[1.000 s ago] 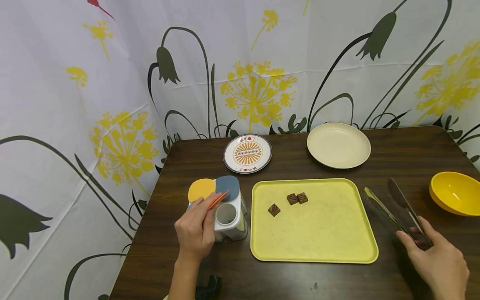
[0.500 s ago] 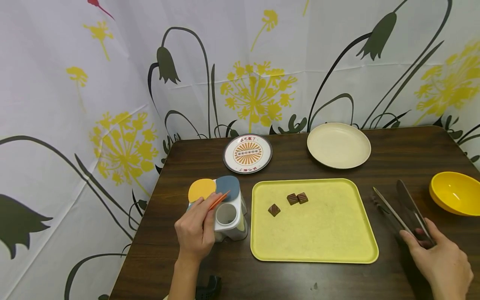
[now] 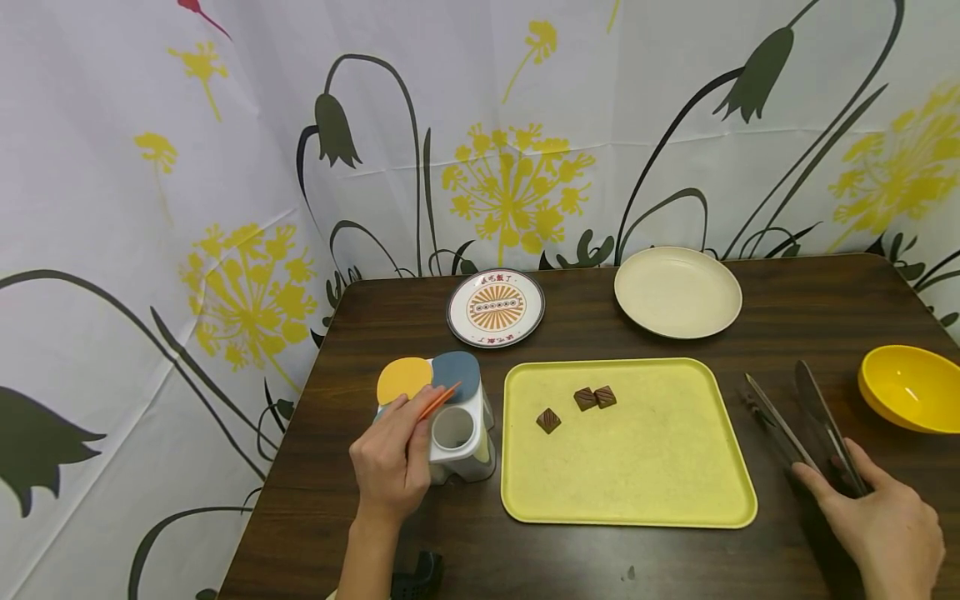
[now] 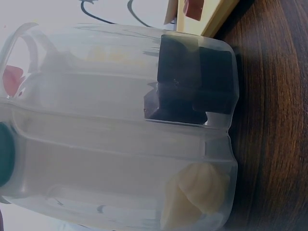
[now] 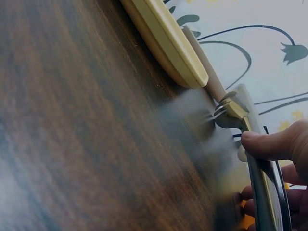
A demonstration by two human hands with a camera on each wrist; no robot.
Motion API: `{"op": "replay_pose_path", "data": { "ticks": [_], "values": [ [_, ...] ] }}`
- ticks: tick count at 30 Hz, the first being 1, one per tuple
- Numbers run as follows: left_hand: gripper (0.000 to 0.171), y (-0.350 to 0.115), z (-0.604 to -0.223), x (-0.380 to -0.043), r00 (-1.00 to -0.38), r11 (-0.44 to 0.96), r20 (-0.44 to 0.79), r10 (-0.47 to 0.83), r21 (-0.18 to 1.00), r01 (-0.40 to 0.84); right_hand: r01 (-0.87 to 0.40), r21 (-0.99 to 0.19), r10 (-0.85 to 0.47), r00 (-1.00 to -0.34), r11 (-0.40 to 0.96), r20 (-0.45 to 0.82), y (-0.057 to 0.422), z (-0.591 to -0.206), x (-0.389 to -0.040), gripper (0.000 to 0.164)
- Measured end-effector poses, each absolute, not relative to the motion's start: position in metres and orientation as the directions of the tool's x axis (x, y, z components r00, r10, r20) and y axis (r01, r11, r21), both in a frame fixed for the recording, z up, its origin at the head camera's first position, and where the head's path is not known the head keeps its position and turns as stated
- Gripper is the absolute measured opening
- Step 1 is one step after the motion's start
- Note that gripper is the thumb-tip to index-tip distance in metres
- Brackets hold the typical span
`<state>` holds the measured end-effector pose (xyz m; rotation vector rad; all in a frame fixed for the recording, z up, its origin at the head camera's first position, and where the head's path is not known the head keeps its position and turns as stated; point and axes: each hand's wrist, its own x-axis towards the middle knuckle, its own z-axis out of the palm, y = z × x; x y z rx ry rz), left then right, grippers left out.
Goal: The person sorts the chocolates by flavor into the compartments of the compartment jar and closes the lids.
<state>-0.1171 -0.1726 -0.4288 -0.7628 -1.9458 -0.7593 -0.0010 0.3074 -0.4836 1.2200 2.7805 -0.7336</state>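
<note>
My left hand (image 3: 390, 458) pinches the upturned orange lid (image 3: 438, 402) of a clear container (image 3: 470, 468) with a white top. Its uncovered round compartment faces up; the yellow lid (image 3: 403, 380) and blue lid (image 3: 454, 372) lie flat. Through the container wall in the left wrist view, dark chocolates (image 4: 180, 82) and pale shell-shaped pieces (image 4: 202, 187) sit at the bottom. My right hand (image 3: 885, 517) grips metal tongs (image 3: 819, 410), arms spread with nothing between them; one tip has prongs. Brown square chocolates (image 3: 548, 420) lie on the yellow tray (image 3: 630, 475), left of the tongs.
Behind the tray stand a patterned plate (image 3: 495, 307) and a cream plate (image 3: 677, 292). A yellow bowl (image 3: 911, 387) sits right of the tongs. A flowered cloth (image 3: 510, 100) hangs beyond the table's back edge. Something black (image 3: 416, 575) lies by my left forearm.
My right hand and the tongs have shifted slightly right, away from the tray, and the tongs have turned a little. My left hand holds the orange lid in the same place.
</note>
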Motion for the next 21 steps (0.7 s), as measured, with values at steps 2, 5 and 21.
{"op": "replay_pose_path", "data": {
  "ticks": [2, 5, 21],
  "values": [
    [0.034, -0.1727, -0.4288, -0.1169, -0.420, 0.624, 0.882, 0.214, 0.207, 0.753, 0.691, -0.426, 0.690, -0.699, 0.584, -0.188, 0.3074, -0.4838, -0.0009, 0.093],
    [0.033, -0.1729, -0.4287, -0.1167, -0.422, 0.622, 0.880, 0.217, 0.209, 0.755, 0.682, -0.442, 0.691, -0.702, 0.583, -0.172, 0.3075, -0.4852, -0.0012, 0.092],
    [0.030, -0.1729, -0.4265, -0.1181, -0.421, 0.603, 0.880, 0.221, 0.216, 0.768, 0.708, -0.417, 0.701, -0.684, 0.570, -0.203, 0.3081, -0.4901, -0.0050, 0.102]
  ]
}}
